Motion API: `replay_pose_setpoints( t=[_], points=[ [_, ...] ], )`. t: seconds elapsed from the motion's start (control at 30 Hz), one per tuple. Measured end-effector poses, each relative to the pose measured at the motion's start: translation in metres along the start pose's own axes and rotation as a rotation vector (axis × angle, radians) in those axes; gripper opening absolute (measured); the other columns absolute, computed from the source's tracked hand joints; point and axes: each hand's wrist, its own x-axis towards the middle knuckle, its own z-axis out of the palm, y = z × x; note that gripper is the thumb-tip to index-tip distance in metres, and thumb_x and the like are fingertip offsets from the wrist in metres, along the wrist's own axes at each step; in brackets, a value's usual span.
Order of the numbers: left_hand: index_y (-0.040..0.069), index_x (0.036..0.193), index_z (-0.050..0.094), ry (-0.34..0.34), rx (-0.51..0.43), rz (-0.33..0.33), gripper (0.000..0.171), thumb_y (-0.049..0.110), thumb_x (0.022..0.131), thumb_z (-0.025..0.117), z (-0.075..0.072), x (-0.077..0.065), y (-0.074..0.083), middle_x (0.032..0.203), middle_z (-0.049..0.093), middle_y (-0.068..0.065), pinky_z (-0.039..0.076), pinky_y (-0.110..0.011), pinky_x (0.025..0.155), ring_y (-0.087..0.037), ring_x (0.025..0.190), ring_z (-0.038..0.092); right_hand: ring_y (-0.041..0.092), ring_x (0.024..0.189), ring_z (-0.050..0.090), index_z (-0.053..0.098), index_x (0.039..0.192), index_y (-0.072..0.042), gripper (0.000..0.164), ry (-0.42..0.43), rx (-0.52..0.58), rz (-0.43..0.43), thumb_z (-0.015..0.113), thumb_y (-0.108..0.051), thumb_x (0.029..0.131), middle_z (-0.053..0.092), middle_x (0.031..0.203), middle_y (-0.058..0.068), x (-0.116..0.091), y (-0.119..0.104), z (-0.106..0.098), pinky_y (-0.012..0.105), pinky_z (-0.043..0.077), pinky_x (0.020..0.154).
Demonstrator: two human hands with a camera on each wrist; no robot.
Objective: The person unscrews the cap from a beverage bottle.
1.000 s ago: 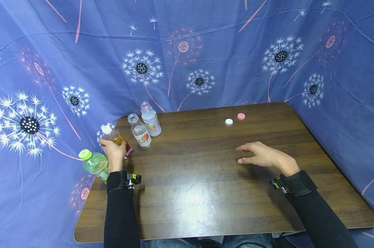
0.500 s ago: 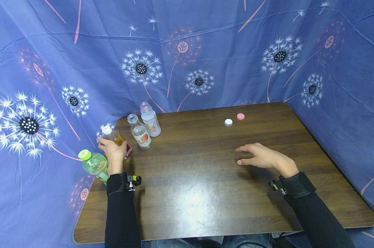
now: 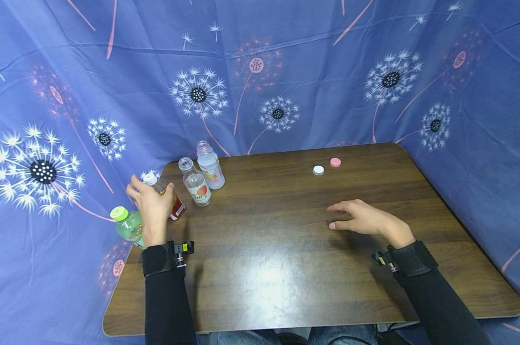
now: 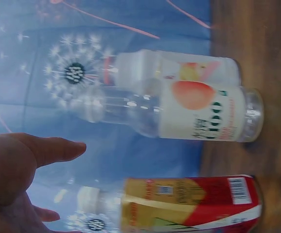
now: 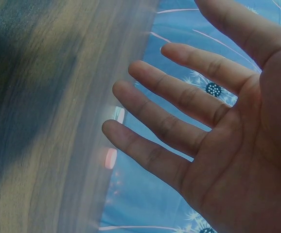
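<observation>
The red-and-gold bottle [image 4: 189,204] stood upright at the far left corner of the desk [image 3: 251,230], its white cap on, partly covered in the head view by the left hand [image 3: 151,206]. That hand was just beside it, thumb and fingers spread apart and relaxed. In the left wrist view the thumb lay clear of the bottle; whether another fingertip touched it, I could not tell. Nearer the person stood the green bottle [image 3: 130,227] with its lime cap, partly hidden behind the same hand. To the right of the red-and-gold bottle, the clear bottle [image 3: 197,187] showed an open mouth and a peach on its label, and close behind it stood the frosted bottle [image 3: 212,170] with a pink ring at its neck. Well apart, toward the far edge, lay the white lid [image 3: 318,170] and the pink lid [image 3: 335,162], near each other. The right hand [image 3: 367,218] hung over the right half, holding nothing, fingers loosely extended and apart. Blue dandelion-print cloth [image 3: 320,81] hung behind everything.
</observation>
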Motion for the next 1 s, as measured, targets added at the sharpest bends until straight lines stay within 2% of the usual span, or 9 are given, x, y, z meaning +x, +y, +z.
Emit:
replay_pose_setpoints(
  t=[0.1, 0.2, 0.33, 0.5, 0.6, 0.8, 1.0],
  points=[
    [0.005, 0.159, 0.016, 0.043, 0.028, 0.032, 0.092, 0.031, 0.09, 0.072, -0.004, -0.002, 0.007, 0.154, 0.018, -0.027, 0.024, -0.055, 0.123, -0.044, 0.146, 0.02, 0.034, 0.13, 0.059, 0.058, 0.141, -0.008, 0.065, 0.002, 0.002, -0.004, 0.066, -0.052, 0.094, 0.063, 0.14, 0.011, 0.0, 0.0, 0.0, 0.056, 0.049, 0.104],
    [0.007, 0.155, 0.029, 0.052, 0.055, 0.049, 0.082, 0.034, 0.09, 0.072, -0.006, -0.004, 0.014, 0.147, 0.027, -0.028, 0.03, -0.057, 0.117, -0.045, 0.14, 0.028, 0.035, 0.13, 0.059, 0.058, 0.14, -0.008, 0.064, 0.007, 0.009, -0.007, 0.066, -0.051, 0.095, 0.063, 0.14, 0.012, 0.0, -0.001, 0.0, 0.057, 0.049, 0.104],
    [0.007, 0.151, 0.036, -0.009, 0.07, 0.069, 0.075, 0.034, 0.091, 0.072, -0.005, -0.004, 0.023, 0.139, 0.041, -0.029, 0.034, -0.056, 0.111, -0.045, 0.129, 0.042, 0.035, 0.131, 0.058, 0.057, 0.141, -0.008, 0.064, 0.005, 0.014, 0.002, 0.066, -0.051, 0.095, 0.062, 0.141, 0.011, -0.001, 0.0, 0.001, 0.057, 0.049, 0.104],
    [0.004, 0.15, 0.036, -0.118, 0.057, 0.121, 0.073, 0.031, 0.092, 0.071, 0.008, -0.002, 0.024, 0.134, 0.049, -0.025, 0.038, -0.054, 0.107, -0.041, 0.119, 0.054, 0.037, 0.132, 0.057, 0.056, 0.143, -0.007, 0.068, -0.006, 0.023, 0.019, 0.065, -0.053, 0.094, 0.061, 0.143, 0.012, -0.001, -0.001, 0.003, 0.058, 0.048, 0.105],
    [0.003, 0.151, 0.033, -0.177, 0.065, 0.129, 0.078, 0.031, 0.091, 0.073, 0.018, -0.001, 0.023, 0.138, 0.048, -0.026, 0.039, -0.055, 0.107, -0.042, 0.123, 0.052, 0.037, 0.132, 0.056, 0.055, 0.143, -0.007, 0.068, -0.005, 0.032, 0.023, 0.065, -0.053, 0.094, 0.06, 0.143, 0.013, -0.002, -0.002, 0.004, 0.057, 0.048, 0.105],
    [0.006, 0.159, 0.017, -0.293, 0.119, 0.078, 0.098, 0.04, 0.088, 0.075, 0.032, 0.004, 0.02, 0.151, 0.032, -0.031, 0.037, -0.06, 0.112, -0.049, 0.138, 0.038, 0.036, 0.13, 0.058, 0.056, 0.142, -0.005, 0.065, 0.009, 0.038, 0.019, 0.067, -0.049, 0.094, 0.062, 0.141, 0.013, -0.004, -0.002, 0.005, 0.056, 0.049, 0.104],
    [0.004, 0.157, 0.019, -0.291, 0.131, 0.076, 0.096, 0.037, 0.087, 0.076, 0.049, 0.011, 0.01, 0.149, 0.033, -0.033, 0.037, -0.06, 0.113, -0.051, 0.136, 0.04, 0.037, 0.13, 0.058, 0.055, 0.142, -0.004, 0.067, -0.008, 0.049, 0.018, 0.067, -0.05, 0.095, 0.062, 0.14, 0.015, -0.005, -0.001, 0.008, 0.056, 0.049, 0.105]
  ],
)
